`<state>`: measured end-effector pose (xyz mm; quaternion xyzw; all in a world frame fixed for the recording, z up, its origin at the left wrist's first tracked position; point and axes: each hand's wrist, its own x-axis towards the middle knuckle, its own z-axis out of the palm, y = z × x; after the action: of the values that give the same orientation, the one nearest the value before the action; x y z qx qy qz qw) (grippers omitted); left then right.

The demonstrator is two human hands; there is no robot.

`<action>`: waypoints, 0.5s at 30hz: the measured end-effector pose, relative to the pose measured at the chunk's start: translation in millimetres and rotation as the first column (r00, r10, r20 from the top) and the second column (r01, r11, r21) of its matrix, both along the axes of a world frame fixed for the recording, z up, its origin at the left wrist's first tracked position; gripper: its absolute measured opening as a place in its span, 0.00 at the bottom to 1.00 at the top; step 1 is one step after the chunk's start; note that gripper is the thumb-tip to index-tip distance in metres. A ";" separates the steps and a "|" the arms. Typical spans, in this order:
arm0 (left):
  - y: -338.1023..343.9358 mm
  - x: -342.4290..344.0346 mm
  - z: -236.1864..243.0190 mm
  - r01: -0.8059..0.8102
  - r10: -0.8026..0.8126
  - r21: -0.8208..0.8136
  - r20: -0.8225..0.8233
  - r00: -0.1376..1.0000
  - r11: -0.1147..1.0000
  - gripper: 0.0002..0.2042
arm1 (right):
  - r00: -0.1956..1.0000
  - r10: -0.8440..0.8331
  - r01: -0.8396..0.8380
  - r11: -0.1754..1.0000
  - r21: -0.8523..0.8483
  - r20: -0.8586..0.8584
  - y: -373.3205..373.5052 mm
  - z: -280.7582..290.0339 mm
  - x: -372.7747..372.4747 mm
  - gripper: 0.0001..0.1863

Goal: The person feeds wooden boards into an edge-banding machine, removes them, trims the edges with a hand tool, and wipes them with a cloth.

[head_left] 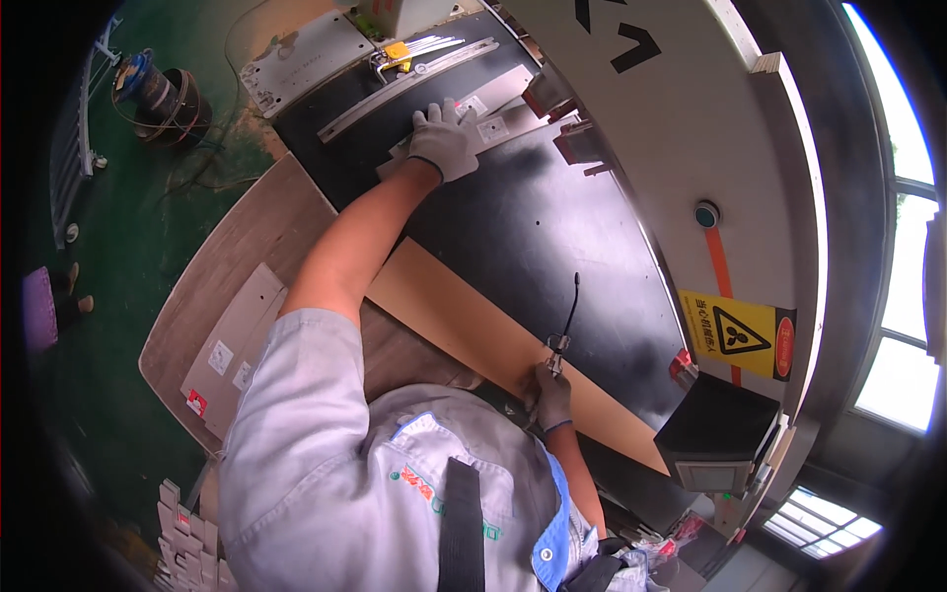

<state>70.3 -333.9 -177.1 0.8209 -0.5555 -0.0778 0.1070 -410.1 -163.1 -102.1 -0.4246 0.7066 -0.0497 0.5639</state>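
My left hand (444,140), in a pale work glove, reaches far forward. Its fingers lie spread on narrow light boards (508,123) that carry white paper labels. Close to my body, my gloved right hand (552,397) is closed round an air blow gun (558,345). Its thin dark nozzle points up and away from me over the black machine table (533,232). Beneath the right hand, a long tan board (449,296) lies slantwise along the table's near side. The lower part of the gun is hidden by my fingers.
Beyond the left hand runs a metal guide rail (414,89) with a yellow block (398,56). A large machine housing with a warning sign (738,333) stands at the right. A labelled panel (232,350) rests on a wood-grain surface (261,222) at the left.
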 end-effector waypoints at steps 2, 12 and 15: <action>1.2 4.9 -4.4 -0.010 0.012 -0.018 0.071 0.997 1.000 0.44 | 1.000 -0.017 0.018 1.000 -0.021 0.012 0.5 -1.4 -1.8 0.28; 25.0 -17.1 10.3 -0.197 0.196 0.029 0.050 0.979 0.980 0.54 | 0.997 -0.071 0.071 0.997 -0.023 0.031 2.3 -19.3 -11.7 0.27; 28.7 -27.3 -2.3 -0.006 0.007 -0.097 0.015 1.000 0.995 0.46 | 0.990 -0.113 0.115 0.993 -0.025 0.083 3.3 -20.4 -13.0 0.26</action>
<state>43.0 -305.2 -179.4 0.8171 -0.5569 -0.0439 0.1427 -423.1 -159.8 -122.5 -0.3897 0.7052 -0.1097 0.5821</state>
